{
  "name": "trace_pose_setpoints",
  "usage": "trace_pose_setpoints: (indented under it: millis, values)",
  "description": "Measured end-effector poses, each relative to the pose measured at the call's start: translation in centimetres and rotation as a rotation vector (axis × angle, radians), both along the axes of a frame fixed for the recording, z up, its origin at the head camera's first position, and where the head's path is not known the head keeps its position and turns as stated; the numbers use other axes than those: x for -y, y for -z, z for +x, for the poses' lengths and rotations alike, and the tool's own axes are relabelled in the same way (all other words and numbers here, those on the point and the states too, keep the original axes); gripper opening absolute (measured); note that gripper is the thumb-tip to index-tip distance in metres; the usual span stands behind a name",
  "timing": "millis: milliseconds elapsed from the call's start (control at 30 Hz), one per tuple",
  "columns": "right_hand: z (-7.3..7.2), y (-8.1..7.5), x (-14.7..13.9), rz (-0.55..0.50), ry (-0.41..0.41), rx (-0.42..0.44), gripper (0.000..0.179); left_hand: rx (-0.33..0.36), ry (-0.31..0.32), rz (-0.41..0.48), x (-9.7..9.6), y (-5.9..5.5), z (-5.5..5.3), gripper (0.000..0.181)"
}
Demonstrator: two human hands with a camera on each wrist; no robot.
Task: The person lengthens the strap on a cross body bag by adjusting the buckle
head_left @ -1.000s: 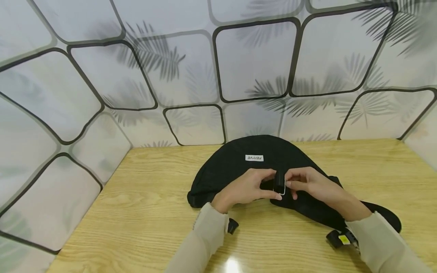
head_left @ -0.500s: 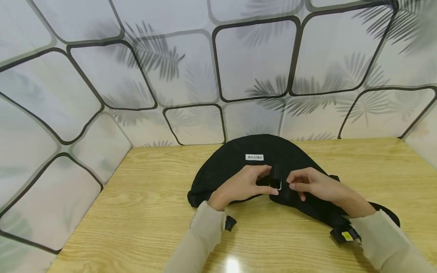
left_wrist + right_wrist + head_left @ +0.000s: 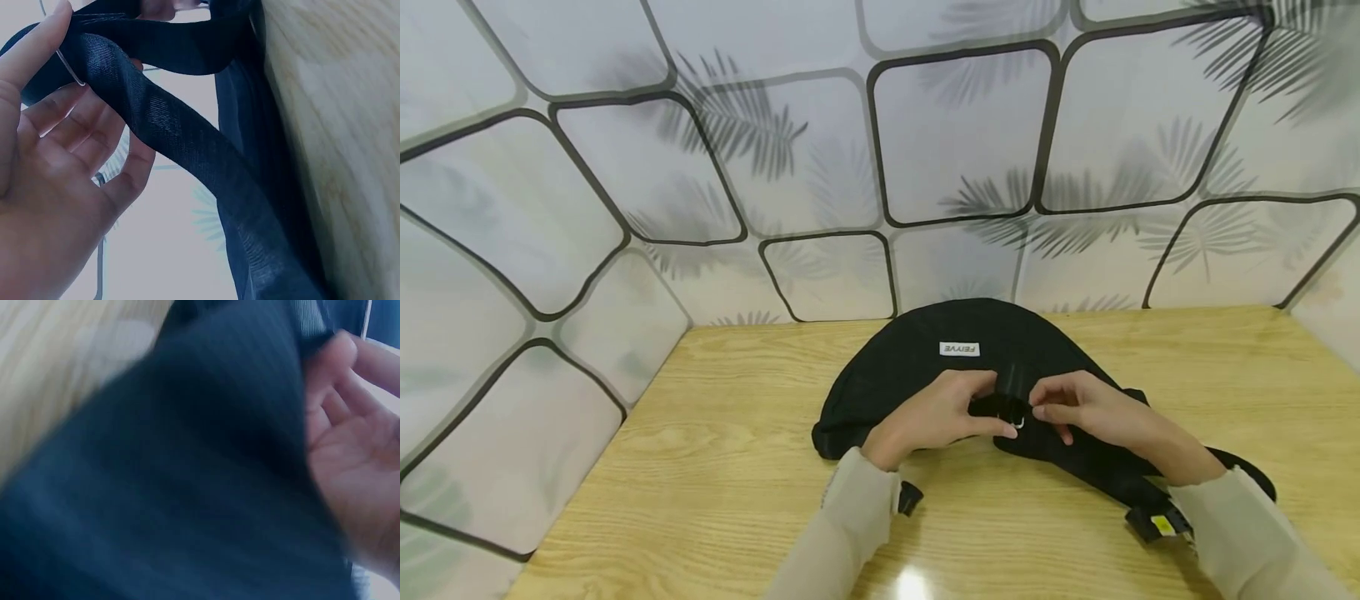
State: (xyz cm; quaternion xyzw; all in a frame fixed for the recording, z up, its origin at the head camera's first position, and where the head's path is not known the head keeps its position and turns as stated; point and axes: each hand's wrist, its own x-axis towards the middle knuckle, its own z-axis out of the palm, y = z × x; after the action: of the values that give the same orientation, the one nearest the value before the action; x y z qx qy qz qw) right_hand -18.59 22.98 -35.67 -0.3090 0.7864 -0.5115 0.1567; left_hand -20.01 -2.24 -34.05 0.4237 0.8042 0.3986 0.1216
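Handling the black strap point(image 3: 178, 125) at a thin metal loop point(image 3: 70, 70), held up over the near edge of the black bag point(image 3: 887, 379) on the bench point(image 3: 700, 450). Left grip point(image 3: 942, 412): thumb and fingers pinching strap and loop. Right grip point(image 3: 1108, 417): thumb and forefinger seem to pinch the strap close by. Threading unclear. Judgement: steady the loop left-handed, flatten the strap, feed without twisting.

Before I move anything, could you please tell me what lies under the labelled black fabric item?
The wooden table lies under the black fabric item, showing along its near edge; anything else beneath is covered and cannot be seen.
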Motion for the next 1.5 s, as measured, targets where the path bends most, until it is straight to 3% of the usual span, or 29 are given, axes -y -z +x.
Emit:
trace_pose_setpoints:
  millis: [167, 467, 700, 867, 1000, 1200, 1500]
  values:
    - [-0.1, 0.1, -0.2, -0.003, -0.040, -0.010, 0.013, 0.012, -0.003, 0.007, 0.1, 0.1, 0.0, 0.020]
    - [0.7, 0.0, 1.0, -0.030, 0.075, 0.024, 0.013, 0.035, -0.029, -0.034, -0.1, 0.7, 0.2, 0.034]
    - [0.6, -0.2, 1.1, -0.064, 0.083, 0.001, 0.008, -0.037, -0.069, -0.043, 0.0, 0.4, 0.1, 0.035]
    - [0.7, -0.5, 1.4, -0.081, 0.057, -0.074, 0.026, -0.029, -0.095, -0.019, 0.0, 0.3, -0.1, 0.032]
    - [1.2, -0.9, 2.0, 0.004, 0.125, -0.150, 0.035, -0.038, -0.107, -0.035, 0.0, 0.3, -0.1, 0.026]
    - [1.4, -1.3, 2.9, 0.129, 0.220, -0.264, 0.035, -0.112, -0.132, -0.071, 0.0, 0.2, -0.1, 0.017]
    - [1.5, -1.5, 3.0, 0.140, 0.177, -0.397, 0.036, -0.137, -0.084, -0.038, 0.3, 0.0, -0.2, 0.023]
